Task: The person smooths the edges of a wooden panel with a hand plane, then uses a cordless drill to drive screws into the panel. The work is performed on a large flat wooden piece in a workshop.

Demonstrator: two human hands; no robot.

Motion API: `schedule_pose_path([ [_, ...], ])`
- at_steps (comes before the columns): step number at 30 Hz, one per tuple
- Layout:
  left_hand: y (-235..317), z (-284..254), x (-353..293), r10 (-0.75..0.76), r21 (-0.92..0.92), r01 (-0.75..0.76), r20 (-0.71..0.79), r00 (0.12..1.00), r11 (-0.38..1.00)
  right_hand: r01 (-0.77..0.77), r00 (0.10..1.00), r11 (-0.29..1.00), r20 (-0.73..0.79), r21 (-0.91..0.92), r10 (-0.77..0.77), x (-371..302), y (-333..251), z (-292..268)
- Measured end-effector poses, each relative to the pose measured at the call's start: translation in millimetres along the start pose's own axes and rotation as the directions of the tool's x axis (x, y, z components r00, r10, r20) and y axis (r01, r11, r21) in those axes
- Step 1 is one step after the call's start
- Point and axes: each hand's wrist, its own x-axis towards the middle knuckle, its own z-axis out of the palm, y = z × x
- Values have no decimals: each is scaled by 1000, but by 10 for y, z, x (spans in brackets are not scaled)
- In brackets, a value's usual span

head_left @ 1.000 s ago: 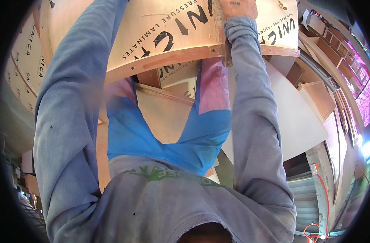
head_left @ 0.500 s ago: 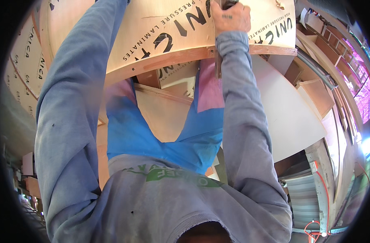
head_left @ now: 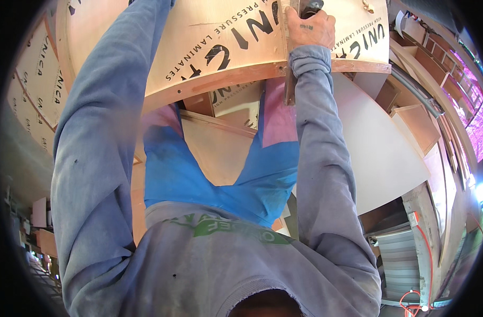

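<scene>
Pale printed laminate sheet (head_left: 220,42): right hand (head_left: 311,26), fingers clenched on a dark tool (head_left: 310,6), should track its edge (left hand unseen).

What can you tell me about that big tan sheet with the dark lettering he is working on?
The laminate sheet is a large, thin, tan board with dark printed lettering across its face and a reddish-brown edge along its near side. It looks curved, though the lens bends straight lines. The right hand rests on it, gripping a dark tool; a narrow wooden strip crosses its edge. The left hand is out of view.

Tan laminate sheet (head_left: 225,47), black print, lying flat; dark tool (head_left: 310,7) upright on far part.
</scene>
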Motion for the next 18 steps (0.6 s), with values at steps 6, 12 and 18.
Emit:
schedule_pose_path([
  [6,-60,-21,-7,7,45,-6,-16,1000,999,-21,999,998,-22,58,23,-1004,69,-221],
  [12,-551,506,92,19,195,4,-117,993,981,-278,929,857,349,434,124,-2389,-54,-1216],
  [18,38,118,-163,583,426,-663,321,747,616,-547,715,112,394,829,577,-2289,382,-1384],
])
